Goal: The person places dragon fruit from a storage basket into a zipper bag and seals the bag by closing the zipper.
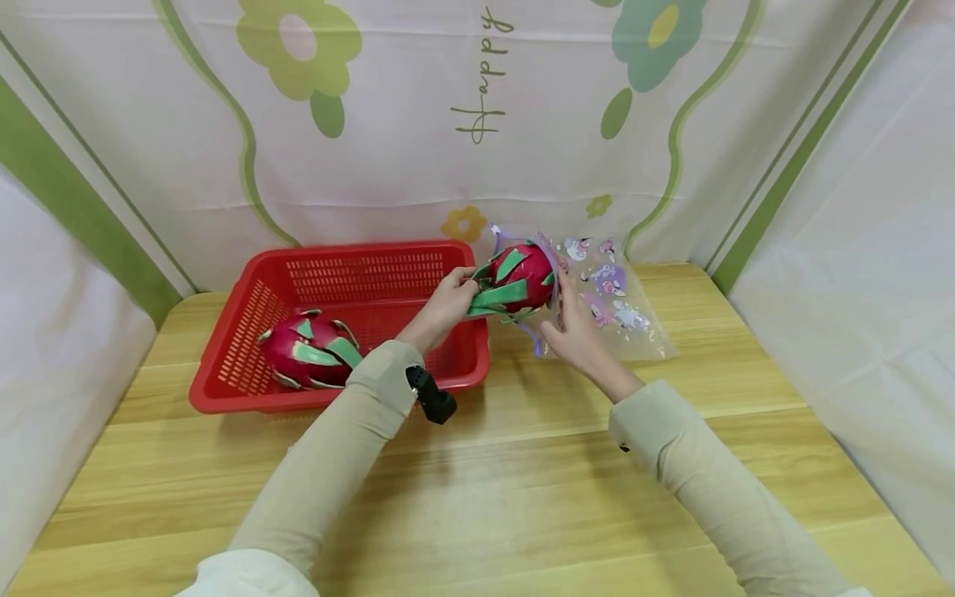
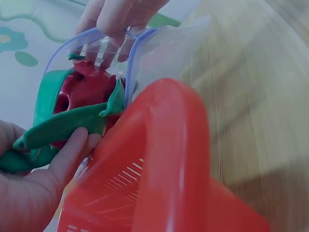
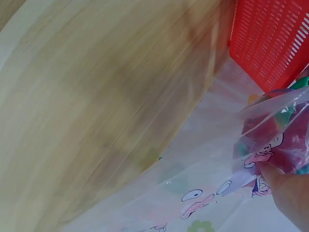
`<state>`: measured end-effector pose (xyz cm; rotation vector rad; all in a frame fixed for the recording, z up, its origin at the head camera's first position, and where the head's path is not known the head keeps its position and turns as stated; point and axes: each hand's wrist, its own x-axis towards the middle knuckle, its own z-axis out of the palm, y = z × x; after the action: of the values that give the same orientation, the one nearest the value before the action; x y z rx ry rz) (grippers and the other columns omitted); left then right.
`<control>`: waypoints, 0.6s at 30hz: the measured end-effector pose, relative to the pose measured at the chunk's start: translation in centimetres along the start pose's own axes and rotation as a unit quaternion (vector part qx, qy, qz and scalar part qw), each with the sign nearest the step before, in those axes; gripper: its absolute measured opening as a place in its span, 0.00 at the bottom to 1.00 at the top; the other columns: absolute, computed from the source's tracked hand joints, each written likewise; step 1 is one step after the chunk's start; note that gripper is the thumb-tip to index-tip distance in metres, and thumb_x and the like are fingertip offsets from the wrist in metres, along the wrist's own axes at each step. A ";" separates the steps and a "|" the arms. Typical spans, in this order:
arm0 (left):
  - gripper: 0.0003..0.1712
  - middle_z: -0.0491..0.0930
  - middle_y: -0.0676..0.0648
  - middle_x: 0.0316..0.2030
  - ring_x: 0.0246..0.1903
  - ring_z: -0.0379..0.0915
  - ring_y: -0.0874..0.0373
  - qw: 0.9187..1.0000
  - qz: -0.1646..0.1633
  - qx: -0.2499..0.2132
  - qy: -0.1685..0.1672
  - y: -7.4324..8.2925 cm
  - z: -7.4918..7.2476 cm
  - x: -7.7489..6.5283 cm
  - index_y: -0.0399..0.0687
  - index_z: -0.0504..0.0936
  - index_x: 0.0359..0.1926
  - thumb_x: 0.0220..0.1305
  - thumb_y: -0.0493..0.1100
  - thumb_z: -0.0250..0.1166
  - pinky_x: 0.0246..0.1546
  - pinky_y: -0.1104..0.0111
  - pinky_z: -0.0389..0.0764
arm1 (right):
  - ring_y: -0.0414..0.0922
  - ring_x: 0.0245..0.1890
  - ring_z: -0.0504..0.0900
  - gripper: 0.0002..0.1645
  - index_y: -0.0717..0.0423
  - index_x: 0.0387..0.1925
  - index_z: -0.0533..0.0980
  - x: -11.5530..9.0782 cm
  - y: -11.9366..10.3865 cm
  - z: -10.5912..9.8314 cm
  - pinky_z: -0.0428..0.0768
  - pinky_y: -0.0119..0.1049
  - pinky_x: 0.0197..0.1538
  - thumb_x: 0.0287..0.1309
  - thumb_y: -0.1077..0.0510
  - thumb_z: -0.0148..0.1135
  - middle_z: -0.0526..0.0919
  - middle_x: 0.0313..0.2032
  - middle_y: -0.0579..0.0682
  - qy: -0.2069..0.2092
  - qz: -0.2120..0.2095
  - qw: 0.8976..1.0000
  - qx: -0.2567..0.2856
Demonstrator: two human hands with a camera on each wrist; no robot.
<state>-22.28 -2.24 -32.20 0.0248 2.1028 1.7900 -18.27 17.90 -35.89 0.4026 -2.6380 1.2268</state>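
My left hand (image 1: 445,305) grips a pink dragon fruit (image 1: 528,274) by its long green scales at the stem end, beside the right rim of a red basket. The fruit's far end sits in the mouth of a clear zip bag (image 1: 634,319) printed with cartoon figures and edged in purple. At the bag's mouth, my right hand (image 1: 573,327) pinches the plastic, its thumb on the printed side in the right wrist view. From the left wrist, green scales (image 2: 72,123) show between the left thumb and fingers. A second dragon fruit (image 1: 302,348) lies in the basket's left part.
The red slotted basket (image 1: 351,253) stands at the back left of the wooden table (image 1: 492,497). Its right end is close under the left wrist. A flower-patterned cloth (image 1: 418,174) hangs behind, and white cloth (image 1: 843,274) borders the right side.
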 end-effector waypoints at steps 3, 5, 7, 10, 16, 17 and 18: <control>0.30 0.69 0.42 0.60 0.38 0.68 0.61 1.000 -0.006 -0.006 0.003 0.1 0.0 0.0 0.47 0.58 0.71 0.68 0.37 0.41 0.44 0.71 0.70 | 0.55 0.41 0.72 0.52 0.62 0.74 0.39 0.0 0.1 -0.1 0.74 0.45 0.43 0.49 0.66 0.50 0.69 0.56 0.67 -0.008 0.008 1.000 0.007; 0.30 0.69 0.42 0.59 0.36 0.70 0.61 1.000 -0.010 -0.019 0.000 0.1 0.0 0.0 0.46 0.58 0.71 0.67 0.38 0.41 0.46 0.70 0.74 | 0.59 0.46 0.71 0.52 0.61 0.74 0.38 0.0 0.1 -0.2 0.74 0.49 0.46 0.49 0.66 0.49 0.63 0.65 0.67 -0.015 0.012 1.000 0.014; 0.29 0.67 0.41 0.60 0.36 0.72 0.61 0.999 -0.009 -0.038 -0.007 0.0 0.0 0.0 0.46 0.56 0.71 0.69 0.39 0.40 0.51 0.67 0.77 | 0.61 0.49 0.71 0.53 0.60 0.75 0.38 -0.1 0.1 -0.3 0.74 0.51 0.48 0.49 0.65 0.50 0.59 0.69 0.66 -0.019 0.013 1.000 0.013; 0.26 0.66 0.39 0.61 0.38 0.73 0.59 0.998 0.001 -0.054 -0.015 -0.1 0.0 0.0 0.44 0.55 0.70 0.74 0.42 0.40 0.57 0.60 0.77 | 0.61 0.44 0.70 0.53 0.60 0.75 0.38 -0.1 0.2 -0.4 0.74 0.49 0.44 0.50 0.65 0.51 0.59 0.68 0.66 -0.027 0.015 1.000 0.007; 0.25 0.64 0.38 0.62 0.42 0.74 0.54 0.998 0.030 -0.048 -0.012 -0.3 0.2 0.1 0.44 0.54 0.70 0.77 0.45 0.39 0.57 0.58 0.78 | 0.55 0.46 0.72 0.51 0.61 0.74 0.39 0.0 0.3 -0.5 0.76 0.44 0.47 0.58 0.60 0.55 0.55 0.71 0.64 -0.033 0.029 0.999 -0.007; 0.24 0.63 0.38 0.62 0.42 0.74 0.54 0.998 0.034 -0.049 -0.011 -0.3 0.2 0.1 0.44 0.54 0.69 0.77 0.45 0.39 0.56 0.58 0.78 | 0.53 0.43 0.72 0.50 0.61 0.74 0.39 0.0 0.4 -0.5 0.76 0.41 0.44 0.60 0.58 0.56 0.57 0.70 0.64 -0.032 0.029 0.999 -0.010; 0.24 0.63 0.37 0.62 0.42 0.74 0.54 0.998 0.037 -0.049 -0.009 -0.3 0.2 0.1 0.43 0.53 0.69 0.77 0.44 0.39 0.56 0.58 0.78 | 0.52 0.38 0.71 0.50 0.61 0.74 0.39 0.1 0.4 -0.5 0.74 0.40 0.41 0.61 0.56 0.56 0.60 0.67 0.64 -0.032 0.027 0.999 -0.011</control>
<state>-22.26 -2.06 -32.59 0.0945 2.0223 1.9275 -18.43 18.50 -35.82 0.3738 -2.7309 1.2198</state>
